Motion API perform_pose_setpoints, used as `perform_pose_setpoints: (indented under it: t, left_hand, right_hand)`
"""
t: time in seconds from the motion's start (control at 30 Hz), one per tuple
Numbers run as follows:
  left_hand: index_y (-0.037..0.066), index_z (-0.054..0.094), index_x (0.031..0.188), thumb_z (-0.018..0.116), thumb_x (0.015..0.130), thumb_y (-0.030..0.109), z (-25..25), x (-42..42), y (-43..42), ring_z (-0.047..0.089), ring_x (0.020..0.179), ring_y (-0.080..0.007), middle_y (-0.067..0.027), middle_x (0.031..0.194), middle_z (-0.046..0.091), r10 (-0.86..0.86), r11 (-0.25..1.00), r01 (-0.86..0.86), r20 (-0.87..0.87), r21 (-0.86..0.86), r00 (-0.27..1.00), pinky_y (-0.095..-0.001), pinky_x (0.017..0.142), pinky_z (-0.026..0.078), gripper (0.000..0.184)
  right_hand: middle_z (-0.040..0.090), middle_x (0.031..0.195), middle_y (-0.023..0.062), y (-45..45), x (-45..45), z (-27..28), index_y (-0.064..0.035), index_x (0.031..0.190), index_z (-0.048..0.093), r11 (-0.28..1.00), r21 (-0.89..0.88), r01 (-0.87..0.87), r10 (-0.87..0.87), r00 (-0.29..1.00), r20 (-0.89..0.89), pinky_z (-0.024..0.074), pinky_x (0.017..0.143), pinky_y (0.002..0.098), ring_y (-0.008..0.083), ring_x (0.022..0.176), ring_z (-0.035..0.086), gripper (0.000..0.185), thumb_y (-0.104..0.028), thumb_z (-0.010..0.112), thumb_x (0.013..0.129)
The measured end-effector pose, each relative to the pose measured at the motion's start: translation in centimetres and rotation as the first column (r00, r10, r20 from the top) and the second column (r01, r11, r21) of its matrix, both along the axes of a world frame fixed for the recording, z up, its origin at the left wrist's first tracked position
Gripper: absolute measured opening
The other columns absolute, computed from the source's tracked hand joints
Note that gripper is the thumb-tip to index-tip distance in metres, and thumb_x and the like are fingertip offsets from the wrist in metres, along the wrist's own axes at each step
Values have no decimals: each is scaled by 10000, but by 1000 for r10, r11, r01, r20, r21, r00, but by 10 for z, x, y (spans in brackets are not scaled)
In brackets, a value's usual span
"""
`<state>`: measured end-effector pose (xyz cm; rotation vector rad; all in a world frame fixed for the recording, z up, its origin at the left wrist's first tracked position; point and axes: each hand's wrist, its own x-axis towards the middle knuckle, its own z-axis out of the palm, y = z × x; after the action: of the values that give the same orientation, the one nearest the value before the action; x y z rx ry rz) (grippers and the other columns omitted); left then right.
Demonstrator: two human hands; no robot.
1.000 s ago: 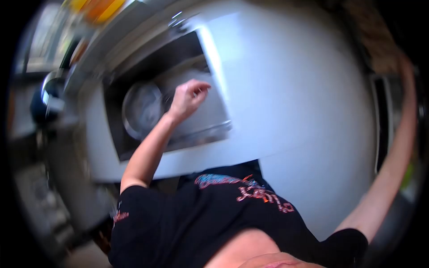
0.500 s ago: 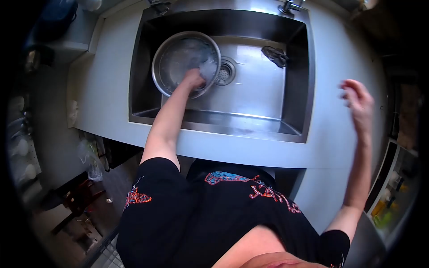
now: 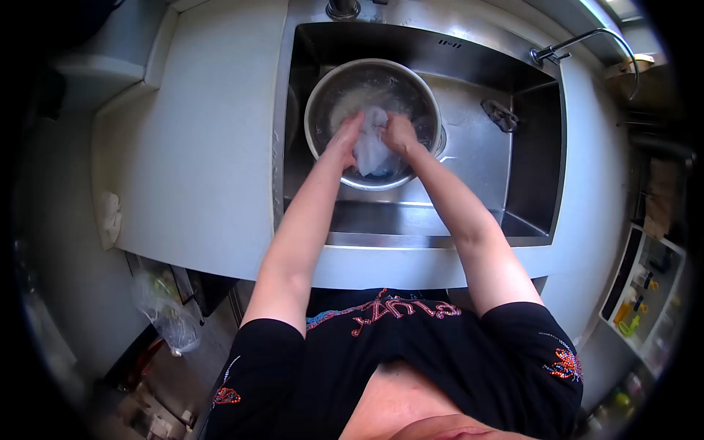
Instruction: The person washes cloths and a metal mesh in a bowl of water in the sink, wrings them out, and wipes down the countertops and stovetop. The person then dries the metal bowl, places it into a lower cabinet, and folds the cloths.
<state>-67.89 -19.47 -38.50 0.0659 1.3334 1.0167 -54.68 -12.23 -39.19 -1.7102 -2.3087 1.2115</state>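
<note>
A round metal basin (image 3: 317, 130) of water stands in the left part of the steel sink. Both hands are in it, on either side of a wet white cloth (image 3: 372, 150). My left hand (image 3: 345, 139) presses against the cloth's left side, its fingers partly hidden by the cloth. On the right side, my right hand (image 3: 398, 133) has its fingers closed on the upper part of the cloth. Something bluish lies under the cloth's lower end, too unclear to name.
A dark crumpled rag (image 3: 500, 116) lies in the sink's right part. A thin curved faucet (image 3: 598, 33) rises at the back right, a thicker tap base (image 3: 342, 9) at the back. An open drawer (image 3: 642, 293) is at far right, a plastic bag (image 3: 172, 319) at lower left.
The view has shifted. The hand that was over the counter at the right has come into the basin. Both hands are now at the cloth, which has been gathered between them.
</note>
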Motion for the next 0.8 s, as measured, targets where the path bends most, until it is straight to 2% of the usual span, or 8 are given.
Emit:
perform_pose_setpoints:
  t: [0.17, 0.2, 0.27, 0.37, 0.43, 0.63, 0.77, 0.8]
  left_hand:
    - [43, 502, 1079, 496, 849, 462, -26, -4, 10, 584, 884, -274, -109, 995, 587, 89, 995, -103, 577, -9, 812, -388, 804, 471, 479]
    - [50, 504, 1052, 480, 869, 382, -72, -4, 11, 583, 841, -275, -102, 946, 585, -92, 970, -138, 830, 199, 551, -378, 769, 480, 380]
    - [50, 525, 1023, 477, 866, 331, -50, 20, -1, 583, 831, -262, -94, 931, 590, -12, 904, -318, 762, 285, 648, -363, 749, 484, 326]
    - [26, 578, 962, 472, 851, 240, -27, 18, -1, 581, 812, -237, -79, 908, 596, -47, 803, 296, -441, 517, 896, -341, 730, 471, 263]
    - [7, 601, 925, 484, 843, 231, -8, 22, 6, 578, 805, -222, -62, 889, 600, 199, 978, -204, 97, 52, 975, -335, 721, 462, 265]
    - [17, 642, 836, 538, 755, 162, 25, -15, 8, 579, 806, -341, -141, 874, 626, -24, 911, 391, -927, 134, 374, -397, 721, 450, 197]
    - [84, 668, 840, 577, 705, 192, 28, -13, 6, 541, 947, -379, -188, 968, 595, -644, 539, 724, -765, -431, 24, -389, 828, 433, 196]
    - [77, 648, 893, 574, 721, 214, 21, -15, 3, 546, 957, -355, -173, 1008, 587, -618, 654, 695, -740, -298, 264, -390, 839, 431, 232]
  right_hand:
    - [580, 830, 207, -53, -20, 97, -26, 773, 622, 978, 207, -6, 61, 964, -260, 467, 687, 400, 369, 753, 570, 343, -364, 636, 722]
    - [578, 831, 201, -68, -27, 105, -40, 778, 621, 941, 338, 2, 87, 965, -246, 466, 690, 404, 371, 759, 569, 334, -371, 624, 734]
    - [571, 840, 193, -69, -29, 97, -63, 797, 620, 914, 404, 40, 58, 972, -228, 464, 697, 415, 373, 777, 567, 320, -380, 602, 757]
    - [560, 865, 185, -38, -25, 50, -85, 833, 621, 970, 202, 132, -93, 977, -193, 456, 711, 434, 370, 810, 563, 302, -380, 572, 788]
    - [552, 885, 180, -10, -16, 41, -95, 851, 620, 974, 70, 217, -205, 968, -145, 452, 722, 441, 365, 834, 559, 286, -369, 550, 809]
    - [554, 936, 175, -14, 21, 30, -83, 891, 627, 905, 418, 76, -58, 997, -56, 445, 754, 448, 359, 866, 558, 271, -327, 528, 824]
    - [608, 824, 178, -10, 33, 14, -74, 857, 647, 947, 143, -286, 276, 957, 90, 477, 726, 401, 329, 781, 594, 179, -194, 586, 739]
    - [632, 780, 153, 6, 31, 29, -44, 825, 657, 979, -37, -203, 203, 979, 7, 496, 688, 345, 262, 734, 628, 182, -157, 601, 693]
